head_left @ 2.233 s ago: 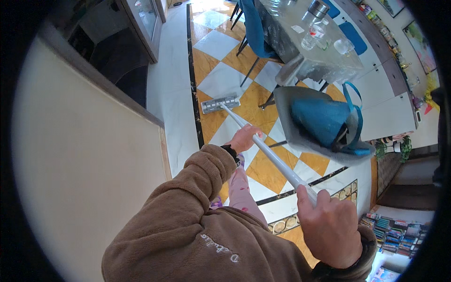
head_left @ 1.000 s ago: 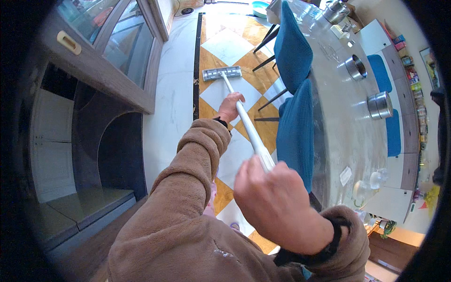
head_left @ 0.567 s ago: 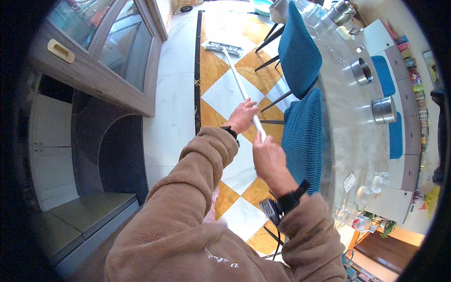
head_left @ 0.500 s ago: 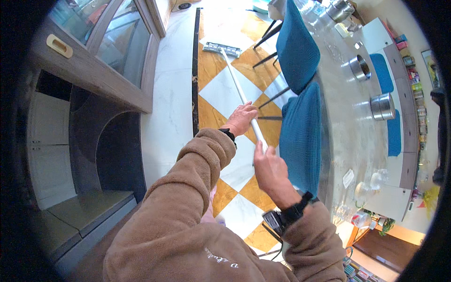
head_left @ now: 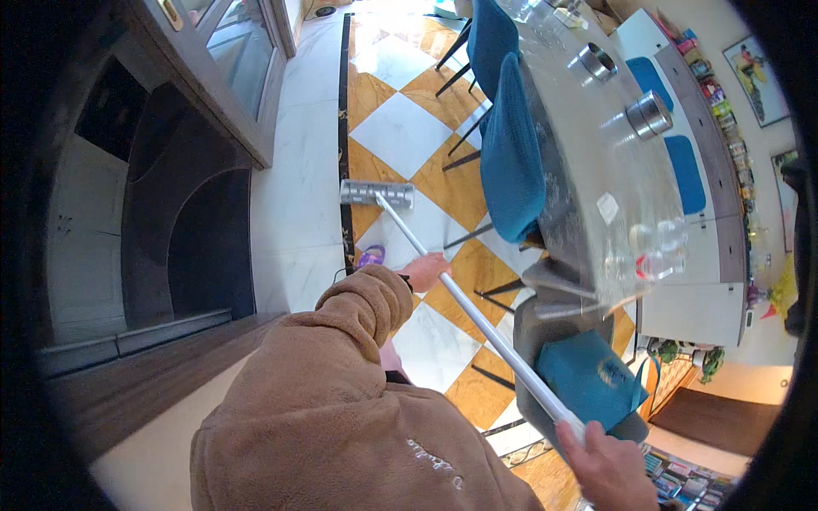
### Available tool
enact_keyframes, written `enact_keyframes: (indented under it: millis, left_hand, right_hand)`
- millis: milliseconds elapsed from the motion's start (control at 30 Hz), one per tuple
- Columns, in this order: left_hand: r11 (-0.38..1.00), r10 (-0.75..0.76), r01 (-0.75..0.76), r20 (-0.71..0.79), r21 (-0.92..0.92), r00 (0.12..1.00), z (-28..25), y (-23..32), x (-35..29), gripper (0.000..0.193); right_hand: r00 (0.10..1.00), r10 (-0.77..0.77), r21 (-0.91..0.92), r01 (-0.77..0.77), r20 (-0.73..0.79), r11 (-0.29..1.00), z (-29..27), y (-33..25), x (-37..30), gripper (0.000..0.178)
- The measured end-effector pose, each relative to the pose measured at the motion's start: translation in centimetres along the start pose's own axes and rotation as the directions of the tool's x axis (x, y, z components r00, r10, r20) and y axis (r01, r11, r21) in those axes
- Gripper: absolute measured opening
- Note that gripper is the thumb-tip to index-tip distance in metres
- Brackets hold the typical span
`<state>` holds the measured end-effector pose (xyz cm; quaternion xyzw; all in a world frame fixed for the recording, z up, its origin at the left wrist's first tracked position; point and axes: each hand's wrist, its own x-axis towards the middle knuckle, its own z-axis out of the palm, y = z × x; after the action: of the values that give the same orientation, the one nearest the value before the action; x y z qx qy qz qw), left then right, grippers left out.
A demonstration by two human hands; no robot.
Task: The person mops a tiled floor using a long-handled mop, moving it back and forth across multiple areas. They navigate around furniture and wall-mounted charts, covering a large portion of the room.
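A flat mop with a long white pole (head_left: 487,330) slants across the view from the upper left to the lower right. Its rectangular grey head (head_left: 400,196) lies flat on the tiled floor, beside the dark border strip. My left hand (head_left: 429,272) is closed around the pole's middle stretch. Farther back, my right hand (head_left: 607,467) grips the pole near its upper end, above a grey chair (head_left: 534,332) that bears a teal bag (head_left: 588,379). A purple slipper (head_left: 372,255) shows just beyond my left sleeve.
Teal chairs (head_left: 514,153) line the right side, their dark legs standing on the floor near the mop. Behind them runs a long table (head_left: 567,111) with metal canisters (head_left: 649,114) and clear plastic items. A wooden-framed glass door (head_left: 226,68) and dark cabinet stand on the left.
The mop head has come back toward me. My right hand has slid or drawn far down to the lower right, so my hands are wider apart. The view has shifted, revealing the grey chair and bag.
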<state>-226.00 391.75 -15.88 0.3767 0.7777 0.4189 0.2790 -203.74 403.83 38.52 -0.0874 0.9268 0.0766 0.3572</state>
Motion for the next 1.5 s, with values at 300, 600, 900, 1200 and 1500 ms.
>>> enact_keyframes:
  millis: [300, 600, 900, 1200, 1500]
  left_hand:
    - [0.984, 0.178, -0.129, 0.581, -0.126, 0.794, 11.5, 12.4, -10.6, 0.024]
    - [0.996, 0.09, -0.087, 0.248, -0.023, 0.965, 7.1, 9.2, -12.9, 0.021]
    - [0.957, -0.198, 0.264, -0.39, 0.122, 0.899, -18.4, -8.8, -5.6, 0.035]
    - [0.992, 0.056, 0.031, -0.631, 0.126, 0.774, -34.8, -9.6, -3.8, 0.033]
    - [0.974, 0.025, 0.063, -0.382, 0.216, 0.924, -25.3, -12.8, -7.8, 0.036]
  right_hand:
    - [0.938, 0.345, 0.192, -0.337, -0.009, 0.922, -3.2, -4.3, -14.7, 0.038]
    - [0.88, 0.474, 0.178, -0.464, -0.016, 0.868, -1.4, -6.0, -12.5, 0.032]
    - [0.976, 0.09, 0.095, -0.073, -0.196, 0.993, -7.9, -12.8, 15.5, 0.052]
    - [0.937, -0.035, -0.049, 0.019, -0.349, 0.999, -13.4, -17.1, 49.1, 0.046]
    - [0.964, -0.076, 0.138, 0.114, -0.257, 0.984, -0.4, -17.0, 39.8, 0.063]
